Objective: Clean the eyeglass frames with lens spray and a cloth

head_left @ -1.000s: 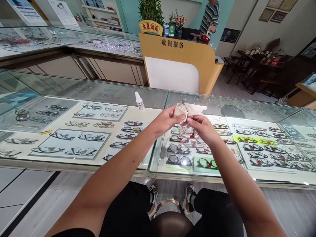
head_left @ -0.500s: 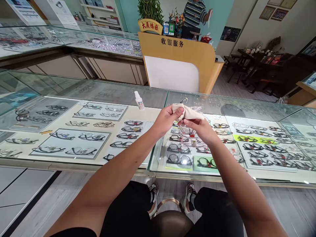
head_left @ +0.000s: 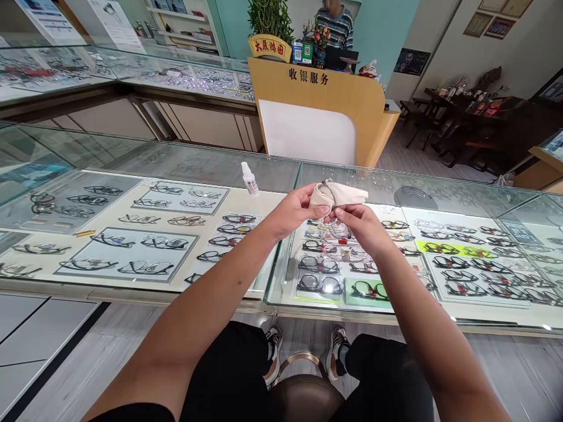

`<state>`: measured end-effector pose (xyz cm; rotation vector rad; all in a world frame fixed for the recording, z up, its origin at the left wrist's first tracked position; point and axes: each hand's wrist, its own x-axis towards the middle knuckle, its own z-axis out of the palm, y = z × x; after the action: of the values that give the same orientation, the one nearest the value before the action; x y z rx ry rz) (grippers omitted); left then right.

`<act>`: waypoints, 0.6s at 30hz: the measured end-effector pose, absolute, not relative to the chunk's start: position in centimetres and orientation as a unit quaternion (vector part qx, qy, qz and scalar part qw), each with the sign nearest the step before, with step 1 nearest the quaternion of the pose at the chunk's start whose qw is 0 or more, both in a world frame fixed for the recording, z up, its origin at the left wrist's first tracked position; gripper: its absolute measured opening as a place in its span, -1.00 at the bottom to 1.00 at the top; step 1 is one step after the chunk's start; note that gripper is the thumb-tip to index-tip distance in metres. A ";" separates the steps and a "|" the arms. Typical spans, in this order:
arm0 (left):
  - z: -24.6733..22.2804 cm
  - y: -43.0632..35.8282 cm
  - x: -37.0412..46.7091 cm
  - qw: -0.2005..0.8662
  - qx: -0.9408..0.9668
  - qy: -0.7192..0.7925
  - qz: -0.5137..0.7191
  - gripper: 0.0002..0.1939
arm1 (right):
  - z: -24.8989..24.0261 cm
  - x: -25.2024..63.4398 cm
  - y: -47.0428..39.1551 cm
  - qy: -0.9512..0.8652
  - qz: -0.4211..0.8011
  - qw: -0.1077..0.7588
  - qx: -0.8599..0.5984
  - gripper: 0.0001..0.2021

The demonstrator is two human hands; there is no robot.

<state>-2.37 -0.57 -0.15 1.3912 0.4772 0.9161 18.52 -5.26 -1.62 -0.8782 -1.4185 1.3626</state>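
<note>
A cream cleaning cloth [head_left: 345, 193] is bunched around a dark-framed pair of glasses [head_left: 326, 185], much of which it hides. My left hand [head_left: 303, 206] is closed on the cloth from the left, its thumb pressing on the folded part. From the right, my right hand [head_left: 357, 223] pinches the dark edge of the glasses below the cloth, and its fingertips lie close to my left thumb. Both hands are above the glass display counter [head_left: 246, 305]. Left of them, a small white spray bottle [head_left: 250, 179] stands upright on the counter top.
Rows of glasses [head_left: 319, 265] lie under the glass. Beyond the counter are a cash desk [head_left: 316, 88] with a plant [head_left: 269, 23], and a person in a striped shirt [head_left: 336, 29] behind it. A round stool [head_left: 308, 398] sits between my legs.
My left thumb has moved down, and the cloth now lies more spread over the glasses, with a dark rim showing. The person behind the desk has lowered an arm and shifted left.
</note>
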 end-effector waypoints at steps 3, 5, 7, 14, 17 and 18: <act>-0.5 -0.8 -1.7 0.638 0.600 0.216 0.431 -0.47 | -1.3 18.2 -5.4 -0.586 0.538 0.476 -0.375 -0.63; -0.7 -0.9 -1.3 0.633 0.595 0.212 0.448 -0.49 | -0.9 18.0 -5.6 -0.586 0.529 0.479 -0.383 -0.61; -0.8 -0.9 -1.1 0.620 0.595 0.215 0.465 -0.50 | -0.5 17.8 -5.8 -0.587 0.527 0.476 -0.388 -0.60; -1.7 0.1 -1.3 0.610 0.587 0.227 0.481 -0.47 | -0.4 17.8 -5.9 -0.594 0.523 0.475 -0.385 -0.63; -1.5 0.4 -1.6 0.638 0.579 0.206 0.464 -0.48 | -0.9 18.2 -5.5 -0.599 0.528 0.471 -0.375 -0.67; -1.3 0.4 -1.7 0.649 0.577 0.197 0.455 -0.50 | -1.1 18.4 -5.4 -0.598 0.532 0.471 -0.372 -0.67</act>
<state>-1.70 0.42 -1.32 1.3107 0.4479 1.0336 18.43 -5.40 -1.09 -0.9115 -1.4647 1.3025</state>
